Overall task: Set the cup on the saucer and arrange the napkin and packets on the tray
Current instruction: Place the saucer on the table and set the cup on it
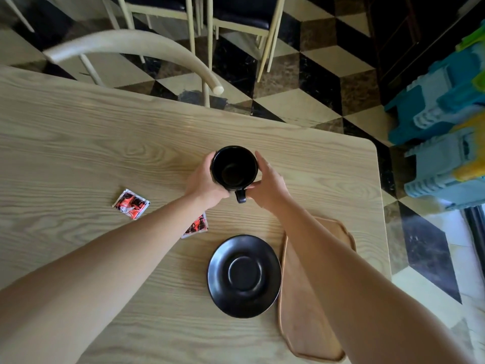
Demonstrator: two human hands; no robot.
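An empty black cup [234, 168] stands upright near the middle of the wooden table, its handle pointing toward me. My left hand [203, 183] wraps its left side and my right hand [267, 183] cups its right side, thumb by the handle. A black saucer [244, 275] lies closer to me, its right edge overlapping a wooden tray [301, 311], much of which my right forearm hides. One red-and-black packet [131, 204] lies to the left. A second packet [196, 225] is half hidden under my left forearm. No napkin is visible.
The table [78, 153] ends at a rounded far-right corner. A pale curved chair back [126, 46] sits beyond the far edge, with more chairs behind. Blue and yellow plastic blocks [446, 127] stand on the checkered floor at right.
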